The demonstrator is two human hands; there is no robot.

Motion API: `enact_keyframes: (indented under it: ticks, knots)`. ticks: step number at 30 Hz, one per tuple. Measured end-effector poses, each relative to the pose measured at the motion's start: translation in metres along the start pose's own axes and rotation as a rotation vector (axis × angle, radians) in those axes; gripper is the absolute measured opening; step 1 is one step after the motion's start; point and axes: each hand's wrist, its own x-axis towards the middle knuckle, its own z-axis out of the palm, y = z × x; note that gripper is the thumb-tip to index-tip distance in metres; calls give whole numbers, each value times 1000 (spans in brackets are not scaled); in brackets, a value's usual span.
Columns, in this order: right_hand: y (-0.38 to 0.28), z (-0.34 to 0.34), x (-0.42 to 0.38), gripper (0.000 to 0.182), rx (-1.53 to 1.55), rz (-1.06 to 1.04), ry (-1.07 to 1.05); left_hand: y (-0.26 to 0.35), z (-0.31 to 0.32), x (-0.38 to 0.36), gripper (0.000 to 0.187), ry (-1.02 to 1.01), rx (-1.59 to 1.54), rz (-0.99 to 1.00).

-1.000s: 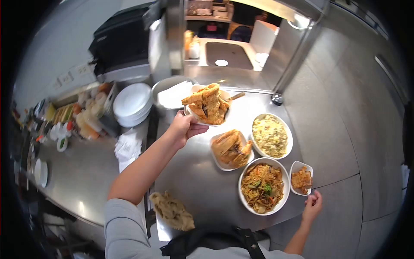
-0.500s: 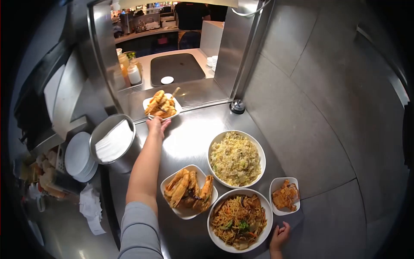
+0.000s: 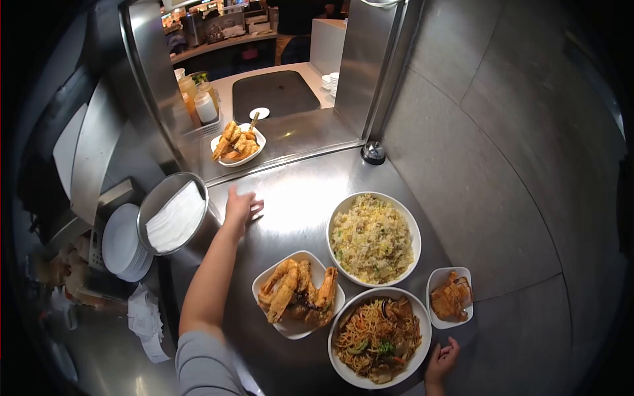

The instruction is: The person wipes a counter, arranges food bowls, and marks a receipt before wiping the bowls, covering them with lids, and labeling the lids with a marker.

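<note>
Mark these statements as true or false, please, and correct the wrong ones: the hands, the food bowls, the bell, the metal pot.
1. The left hand is holding the window bowl. False: it is empty, apart from that bowl.
2. The fried rice is beside the noodles. True.
3. The bell is inside the metal pot. False: the bell stands on the counter.
4. A white sheet or cloth is in the metal pot. True.
5. The right hand is nearer to the noodles than to the bell. True.
</note>
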Motion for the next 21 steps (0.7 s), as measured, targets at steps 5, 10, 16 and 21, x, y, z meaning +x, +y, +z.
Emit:
enact_keyframes:
  ticks: [5, 10, 16, 21]
  knots:
    - [-4, 6, 27, 30, 261, -342, 281, -24, -70, -118, 31, -380, 157, -12]
    - [-118, 0, 124, 28, 224, -439, -68, -19, -76, -233, 60, -489, 60, -519]
    - [-156, 98, 218, 26, -72, -6, -727, -3, -20, -302, 69, -414, -175, -421]
    - [-171, 111, 210, 20, 15, 82, -814, -41, -20, -274, 73, -216, -209, -270]
